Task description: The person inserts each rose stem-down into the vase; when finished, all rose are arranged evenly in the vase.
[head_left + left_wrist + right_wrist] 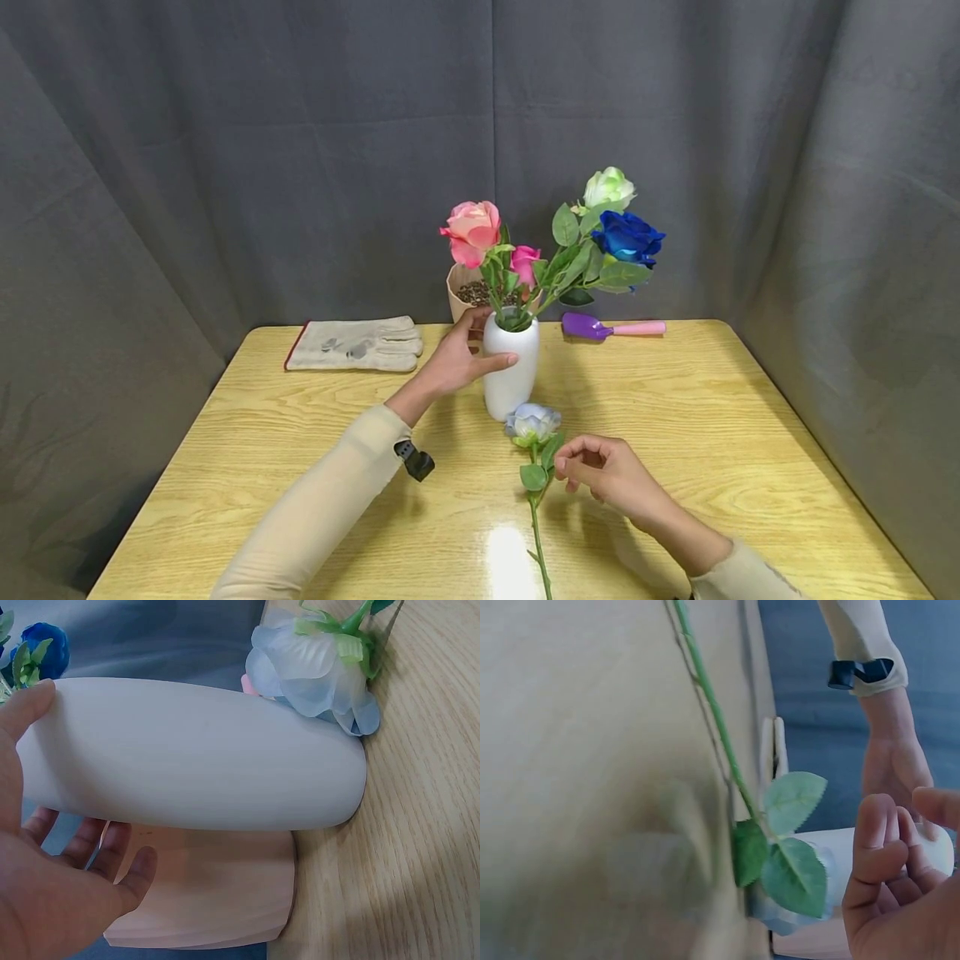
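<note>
My left hand (454, 360) holds a white vase (513, 375) near its rim, thumb across the front and fingers round the far side. Out of the vase rise a pink rose (472, 233), a smaller magenta rose (524, 263), a blue rose (630, 238) and a white-green flower (609, 188). A pale blue artificial flower (533, 423) lies on the table, its bloom by the vase's base and its stem towards me. Beside its leaves (795, 877) is my right hand (609, 473), fingers loosely curled with nothing between them. In the left wrist view, the pale flower's bloom (307, 671) overlaps the vase's lower end.
Behind the vase stands a pinkish pot (456, 292) with dark granular fill. A work glove (356, 345) lies at the back left, and a purple trowel (588, 326) with a pink handle at the back right. Grey curtains (337, 167) surround the wooden table (247, 417).
</note>
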`<move>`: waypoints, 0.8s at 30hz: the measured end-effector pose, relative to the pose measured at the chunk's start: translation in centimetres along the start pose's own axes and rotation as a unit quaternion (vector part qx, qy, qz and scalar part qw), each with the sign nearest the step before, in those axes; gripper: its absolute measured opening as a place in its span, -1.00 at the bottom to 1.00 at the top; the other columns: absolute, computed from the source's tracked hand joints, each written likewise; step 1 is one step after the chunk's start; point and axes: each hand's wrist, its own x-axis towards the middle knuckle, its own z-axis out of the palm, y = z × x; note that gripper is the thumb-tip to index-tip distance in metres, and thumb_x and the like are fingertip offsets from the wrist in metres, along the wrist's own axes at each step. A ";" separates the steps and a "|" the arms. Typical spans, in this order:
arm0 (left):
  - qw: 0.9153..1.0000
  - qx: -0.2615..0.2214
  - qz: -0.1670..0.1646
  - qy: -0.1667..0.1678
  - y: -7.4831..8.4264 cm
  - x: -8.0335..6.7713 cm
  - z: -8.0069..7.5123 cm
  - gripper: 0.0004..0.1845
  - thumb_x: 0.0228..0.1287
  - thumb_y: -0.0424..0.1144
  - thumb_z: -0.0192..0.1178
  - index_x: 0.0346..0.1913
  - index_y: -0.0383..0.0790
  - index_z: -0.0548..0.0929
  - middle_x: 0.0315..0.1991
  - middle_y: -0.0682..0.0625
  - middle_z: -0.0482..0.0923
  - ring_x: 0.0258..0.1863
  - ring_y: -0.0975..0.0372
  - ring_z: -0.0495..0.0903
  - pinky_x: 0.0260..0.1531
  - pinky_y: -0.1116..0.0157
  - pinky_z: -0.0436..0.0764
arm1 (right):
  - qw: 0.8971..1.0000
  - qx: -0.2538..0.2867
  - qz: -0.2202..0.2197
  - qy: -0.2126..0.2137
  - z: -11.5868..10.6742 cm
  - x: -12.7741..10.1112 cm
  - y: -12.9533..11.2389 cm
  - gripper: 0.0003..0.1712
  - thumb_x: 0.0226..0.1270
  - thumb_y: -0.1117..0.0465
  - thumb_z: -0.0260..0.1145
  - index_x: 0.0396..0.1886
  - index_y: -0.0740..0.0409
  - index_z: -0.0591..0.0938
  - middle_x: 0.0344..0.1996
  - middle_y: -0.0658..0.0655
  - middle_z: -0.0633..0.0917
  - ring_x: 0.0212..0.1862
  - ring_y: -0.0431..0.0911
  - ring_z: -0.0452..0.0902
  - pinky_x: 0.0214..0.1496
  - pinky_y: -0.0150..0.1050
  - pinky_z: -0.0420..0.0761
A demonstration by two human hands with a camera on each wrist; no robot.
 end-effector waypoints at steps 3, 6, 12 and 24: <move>1.000 0.001 0.003 0.003 0.1 0.1 0.0 -0.14 0.16 -0.09 0.44 0.46 -0.04 0.22 0.22 -0.13 0.41 0.21 -0.01 0.47 0.29 -0.17 0.43 | 1.000 0.000 -0.003 -0.012 0.3 -0.3 0.4 -0.66 0.40 0.11 0.32 -0.11 0.35 0.65 -0.33 0.13 0.71 -0.36 -0.02 0.65 -0.59 -0.44 0.39; 1.000 0.000 0.004 0.003 0.1 0.1 0.0 -0.15 0.15 -0.09 0.45 0.45 -0.04 0.23 0.22 -0.14 0.41 0.20 -0.01 0.48 0.30 -0.19 0.42 | 1.000 0.005 -0.003 -0.024 0.6 -0.5 0.8 -0.67 0.40 0.13 0.32 -0.11 0.37 0.65 -0.33 0.11 0.71 -0.37 -0.01 0.64 -0.57 -0.44 0.42; 1.000 0.000 0.001 -0.001 0.1 0.2 -0.1 -0.12 0.16 -0.12 0.44 0.48 -0.05 0.20 0.24 -0.16 0.40 0.22 -0.02 0.47 0.30 -0.18 0.41 | 0.999 0.010 -0.002 -0.049 1.3 -0.8 1.6 -0.67 0.37 0.16 0.34 -0.12 0.39 0.65 -0.34 0.17 0.71 -0.35 -0.06 0.64 -0.39 -0.35 0.59; 1.000 -0.006 0.000 -0.003 0.0 0.1 0.0 -0.14 0.16 -0.12 0.44 0.47 -0.04 0.21 0.24 -0.15 0.39 0.22 -0.02 0.47 0.30 -0.18 0.42 | 0.992 -0.013 0.004 -0.122 2.3 -1.5 3.5 -0.85 0.34 0.29 0.29 -0.26 0.29 0.72 -0.40 0.26 0.74 -0.49 -0.17 0.61 -0.50 -0.36 0.60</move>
